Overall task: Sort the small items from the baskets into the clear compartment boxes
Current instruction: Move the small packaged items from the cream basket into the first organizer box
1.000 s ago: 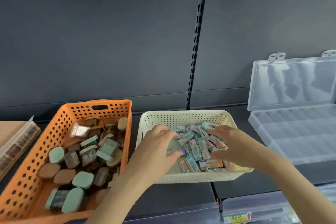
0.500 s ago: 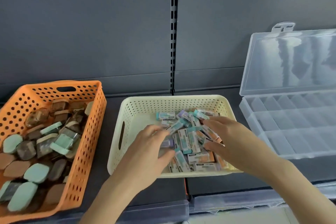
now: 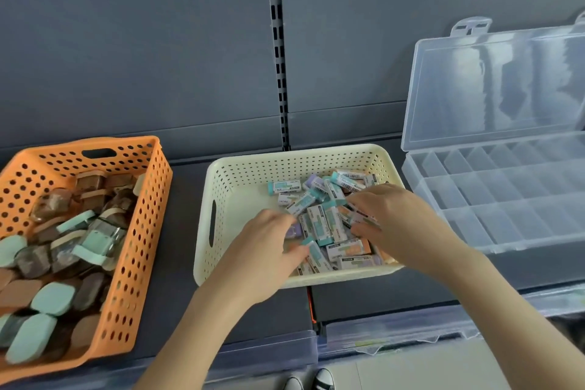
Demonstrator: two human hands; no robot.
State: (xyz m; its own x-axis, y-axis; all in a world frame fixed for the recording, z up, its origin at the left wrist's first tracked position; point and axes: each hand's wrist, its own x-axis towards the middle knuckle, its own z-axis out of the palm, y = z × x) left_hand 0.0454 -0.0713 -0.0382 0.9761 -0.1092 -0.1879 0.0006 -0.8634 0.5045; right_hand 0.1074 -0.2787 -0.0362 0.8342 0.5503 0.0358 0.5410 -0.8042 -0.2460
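The sorting looks barely begun: the clear box point(image 3: 506, 199), lid up and well off to the right of the right hand point(image 3: 395, 218), shows no items in any compartment that can be seen. Both hands are down in the cream basket point(image 3: 240, 187) among the small wrapped erasers point(image 3: 319, 218); the left hand point(image 3: 269, 247) has its fingers curled loosely into the pile, and the right is spread over it, though I cannot tell whether either has actually closed on a piece. Far to the left of the left hand, the orange basket point(image 3: 136, 231) remains full of larger brown and mint pieces, so nearly everything is left to do.
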